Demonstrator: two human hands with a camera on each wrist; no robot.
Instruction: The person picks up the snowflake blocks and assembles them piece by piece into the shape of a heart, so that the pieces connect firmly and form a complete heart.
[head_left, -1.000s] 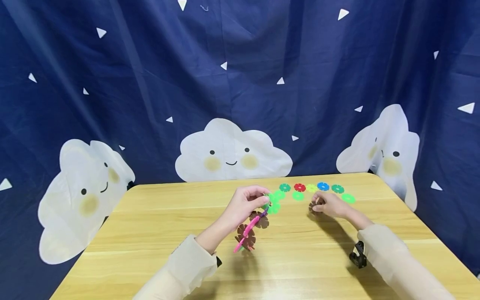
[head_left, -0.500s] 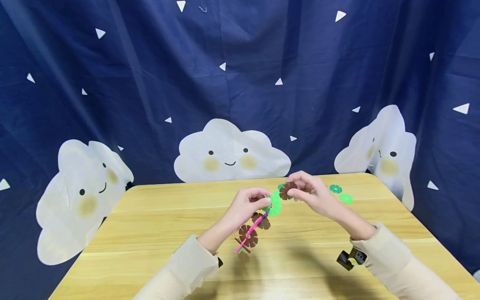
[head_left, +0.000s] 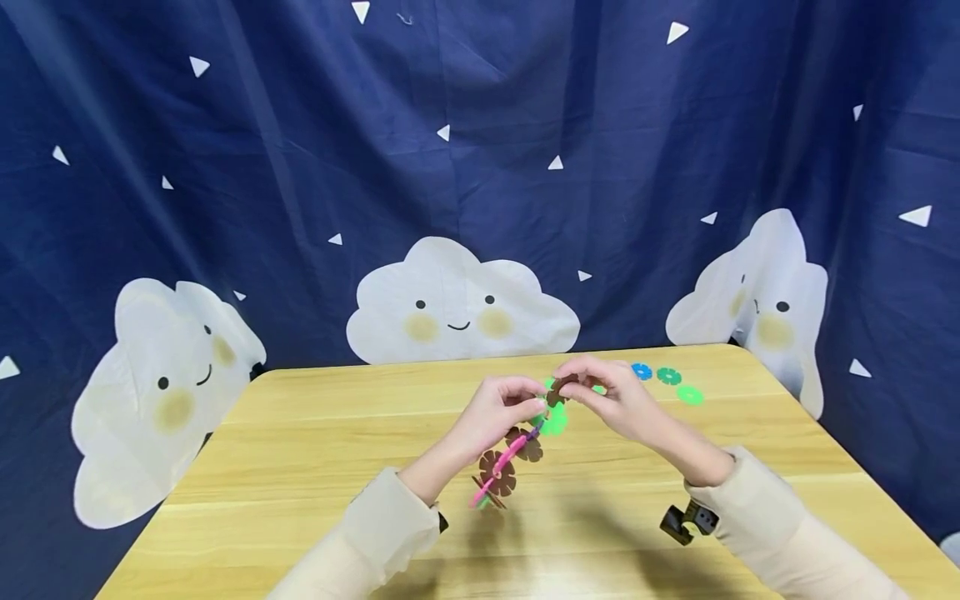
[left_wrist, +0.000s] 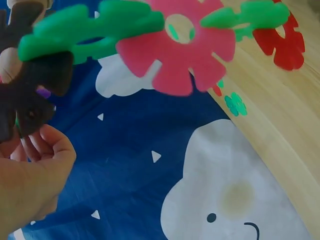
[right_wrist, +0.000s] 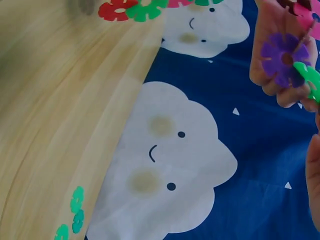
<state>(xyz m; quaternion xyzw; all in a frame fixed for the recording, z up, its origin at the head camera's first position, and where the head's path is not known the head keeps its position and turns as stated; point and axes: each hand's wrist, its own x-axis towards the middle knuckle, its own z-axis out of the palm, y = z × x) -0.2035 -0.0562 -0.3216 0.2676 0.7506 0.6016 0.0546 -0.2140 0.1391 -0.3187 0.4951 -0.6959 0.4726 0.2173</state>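
Observation:
In the head view, my left hand point(head_left: 495, 421) pinches the upper end of a chain of slotted flower-shaped plastic discs. The chain shows a green disc point(head_left: 555, 421), a brown disc point(head_left: 498, 475) and a pink disc point(head_left: 512, 452) seen edge-on. My right hand point(head_left: 618, 404) pinches a loose brown disc point(head_left: 556, 393) close beside the left fingertips; whether it touches the chain I cannot tell. A purple disc point(right_wrist: 282, 61) of the chain lies before the left hand in the right wrist view. Large in the left wrist view are a pink disc point(left_wrist: 175, 75) and green disc point(left_wrist: 90, 30).
On the wooden table point(head_left: 322, 467), loose discs lie towards the back right: blue point(head_left: 641, 372), teal point(head_left: 669, 377) and bright green point(head_left: 690, 395). The right hand hides others. A dark blue curtain point(head_left: 300, 167) with white clouds hangs behind the table's far edge.
My right hand has lifted the brown disc off the table and carried it left to the left hand. The left hand and its chain have stayed nearly in place.

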